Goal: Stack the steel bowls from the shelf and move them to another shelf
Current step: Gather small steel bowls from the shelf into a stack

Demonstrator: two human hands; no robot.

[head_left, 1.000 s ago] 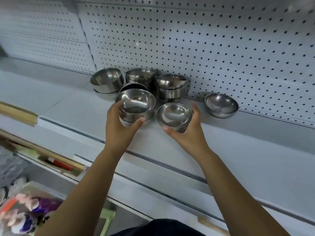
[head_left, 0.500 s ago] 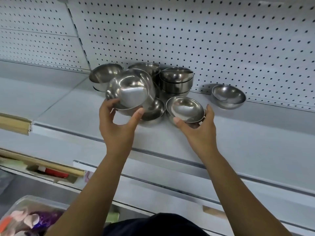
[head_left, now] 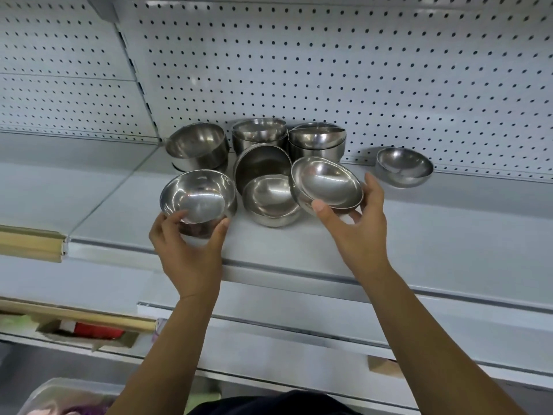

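Several steel bowls cluster on a white shelf (head_left: 419, 223) against a pegboard. My left hand (head_left: 188, 250) grips a deep steel bowl (head_left: 197, 199) from below, at the cluster's front left. My right hand (head_left: 356, 223) holds a shallower bowl (head_left: 326, 184), tilted toward me, just right of a bowl resting on the shelf (head_left: 269, 202). Behind that one a bowl leans on its side (head_left: 260, 163). Stacked bowls stand at the back: left (head_left: 197, 148), middle (head_left: 258, 134), right (head_left: 317, 142). A single bowl (head_left: 404, 166) sits apart on the right.
Pegboard wall (head_left: 329, 70) rises right behind the bowls. A lower shelf (head_left: 299, 322) juts out beneath. At lower left are a wooden strip (head_left: 30, 242), a box with a red item (head_left: 89, 330) and a plastic bin (head_left: 59, 396).
My left hand has brought its bowl down and left, off the bowl beneath it. My right hand has lifted and tilted its bowl toward me.
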